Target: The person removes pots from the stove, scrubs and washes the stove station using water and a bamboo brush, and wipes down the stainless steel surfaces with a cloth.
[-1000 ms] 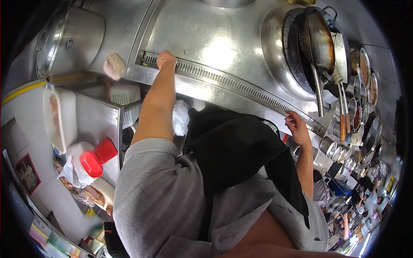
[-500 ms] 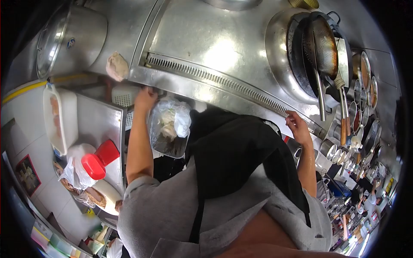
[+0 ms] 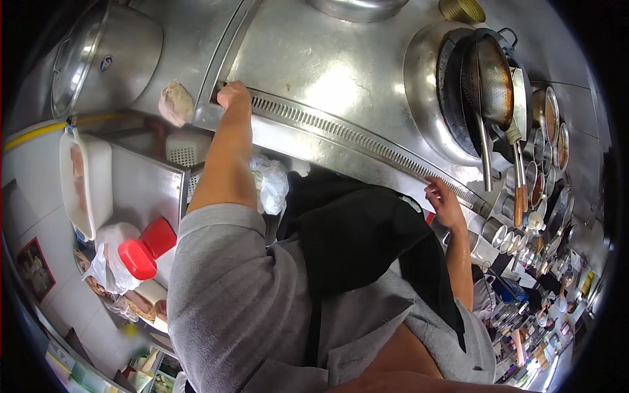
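Note:
My left hand (image 3: 234, 96) is closed at the left end of a slotted metal drain grate (image 3: 327, 131), set along the front of the steel counter. What its fingers hold, if anything, is hidden. Left of it a crumpled pale cloth (image 3: 175, 103) lies on the counter. My right hand (image 3: 443, 200) hovers by the grate's right part, fingers loosely bent and apart, with nothing seen in them. Below my left forearm sits a white plastic bag (image 3: 270, 183), partly covered by the arm.
At left stand a large steel pot (image 3: 124, 59), a white tub (image 3: 92, 183) and a red plastic object (image 3: 147, 249). A wide wok (image 3: 422, 85) at right carries stacked pans, a strainer (image 3: 495, 78) and long-handled tools. Several metal containers line the far right; people stand in the background.
My left hand has moved up and slightly right, from beside the bag below the counter edge to the grate's left end. My right hand has barely moved.

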Demonstrator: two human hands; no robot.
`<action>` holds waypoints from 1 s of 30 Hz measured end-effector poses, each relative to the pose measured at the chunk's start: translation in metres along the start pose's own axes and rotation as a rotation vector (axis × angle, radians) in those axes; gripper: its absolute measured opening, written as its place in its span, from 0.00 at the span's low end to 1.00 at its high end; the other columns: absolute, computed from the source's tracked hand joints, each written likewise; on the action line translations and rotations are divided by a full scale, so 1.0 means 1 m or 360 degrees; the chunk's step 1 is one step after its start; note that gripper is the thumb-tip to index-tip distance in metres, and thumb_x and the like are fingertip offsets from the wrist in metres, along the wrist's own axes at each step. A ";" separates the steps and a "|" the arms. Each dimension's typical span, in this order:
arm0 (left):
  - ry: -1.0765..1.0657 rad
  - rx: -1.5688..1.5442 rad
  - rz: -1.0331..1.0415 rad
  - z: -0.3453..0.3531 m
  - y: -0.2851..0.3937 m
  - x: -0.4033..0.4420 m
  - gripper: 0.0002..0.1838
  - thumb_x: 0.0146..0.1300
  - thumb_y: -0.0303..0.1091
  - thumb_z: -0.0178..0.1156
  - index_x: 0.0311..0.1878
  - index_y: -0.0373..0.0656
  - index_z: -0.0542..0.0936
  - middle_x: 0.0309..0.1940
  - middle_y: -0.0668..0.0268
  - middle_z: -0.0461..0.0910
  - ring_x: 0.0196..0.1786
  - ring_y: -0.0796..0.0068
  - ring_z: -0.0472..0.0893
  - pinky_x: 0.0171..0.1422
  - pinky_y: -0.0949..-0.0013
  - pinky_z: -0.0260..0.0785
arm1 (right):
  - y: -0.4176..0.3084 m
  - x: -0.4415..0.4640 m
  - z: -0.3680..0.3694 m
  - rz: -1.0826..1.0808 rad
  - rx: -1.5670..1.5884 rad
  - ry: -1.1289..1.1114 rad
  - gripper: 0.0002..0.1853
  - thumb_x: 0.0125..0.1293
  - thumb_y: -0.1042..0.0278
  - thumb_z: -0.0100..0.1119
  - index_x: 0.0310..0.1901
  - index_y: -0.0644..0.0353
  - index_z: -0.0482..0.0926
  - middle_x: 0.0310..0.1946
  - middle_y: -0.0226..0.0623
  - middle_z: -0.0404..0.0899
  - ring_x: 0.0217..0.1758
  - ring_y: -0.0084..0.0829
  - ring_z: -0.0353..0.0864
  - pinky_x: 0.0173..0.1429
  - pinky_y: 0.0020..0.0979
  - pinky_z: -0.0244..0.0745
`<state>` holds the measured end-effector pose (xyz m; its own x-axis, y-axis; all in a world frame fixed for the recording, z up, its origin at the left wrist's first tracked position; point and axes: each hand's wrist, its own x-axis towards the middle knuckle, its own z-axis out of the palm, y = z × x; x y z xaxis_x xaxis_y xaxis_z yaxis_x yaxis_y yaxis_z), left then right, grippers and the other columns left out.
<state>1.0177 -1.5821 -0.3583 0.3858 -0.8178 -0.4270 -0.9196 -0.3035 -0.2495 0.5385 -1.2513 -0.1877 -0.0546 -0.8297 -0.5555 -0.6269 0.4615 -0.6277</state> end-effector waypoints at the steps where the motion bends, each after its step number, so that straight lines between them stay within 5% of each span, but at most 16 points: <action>1: 0.0037 0.0045 0.0054 0.008 0.000 0.004 0.14 0.68 0.36 0.53 0.52 0.52 0.83 0.54 0.66 0.81 0.56 0.66 0.81 0.51 0.64 0.77 | 0.011 -0.004 0.003 0.0000 -0.0028 0.0023 0.18 0.66 0.72 0.55 0.58 0.61 0.73 0.40 0.43 0.80 0.43 0.34 0.81 0.49 0.33 0.76; 19: 0.0036 0.0038 -0.0066 0.019 -0.006 0.015 0.16 0.70 0.37 0.48 0.55 0.44 0.78 0.54 0.64 0.81 0.54 0.64 0.82 0.49 0.60 0.73 | 0.024 -0.013 0.002 0.0038 0.0101 0.0091 0.20 0.65 0.73 0.56 0.59 0.59 0.72 0.39 0.40 0.79 0.41 0.32 0.81 0.47 0.32 0.76; 22: -0.0139 0.0085 0.0272 0.006 -0.018 0.014 0.16 0.68 0.38 0.49 0.53 0.43 0.80 0.55 0.58 0.80 0.54 0.57 0.82 0.52 0.54 0.74 | 0.027 -0.016 0.000 0.0026 0.0054 0.0065 0.20 0.64 0.74 0.56 0.59 0.58 0.72 0.39 0.40 0.80 0.42 0.32 0.81 0.48 0.32 0.76; 25: 0.0086 -0.0349 0.0579 -0.030 -0.051 0.015 0.15 0.65 0.38 0.49 0.48 0.46 0.82 0.50 0.47 0.80 0.54 0.47 0.80 0.58 0.50 0.71 | 0.034 -0.018 -0.005 0.0185 0.0096 0.0059 0.20 0.65 0.73 0.56 0.59 0.58 0.72 0.38 0.40 0.80 0.42 0.33 0.81 0.48 0.32 0.76; 27: 0.0447 -0.0573 0.0404 -0.050 -0.084 0.024 0.17 0.63 0.43 0.51 0.50 0.49 0.80 0.44 0.45 0.81 0.49 0.47 0.81 0.56 0.52 0.73 | 0.036 -0.011 -0.005 0.0168 0.0038 0.0020 0.20 0.65 0.72 0.56 0.59 0.58 0.72 0.39 0.41 0.80 0.42 0.34 0.81 0.48 0.32 0.76; 30: 0.0708 -0.0696 -0.0008 -0.070 -0.111 0.005 0.23 0.60 0.48 0.55 0.58 0.54 0.76 0.47 0.49 0.81 0.56 0.51 0.78 0.58 0.50 0.71 | 0.024 0.009 -0.003 0.0082 -0.0011 -0.0032 0.19 0.65 0.72 0.55 0.58 0.59 0.72 0.40 0.43 0.80 0.43 0.37 0.81 0.50 0.34 0.76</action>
<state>1.1163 -1.5870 -0.2725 0.4088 -0.9126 -0.0006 -0.8995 -0.4031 0.1687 0.5204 -1.2488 -0.2058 -0.0714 -0.7983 -0.5980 -0.6288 0.5014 -0.5943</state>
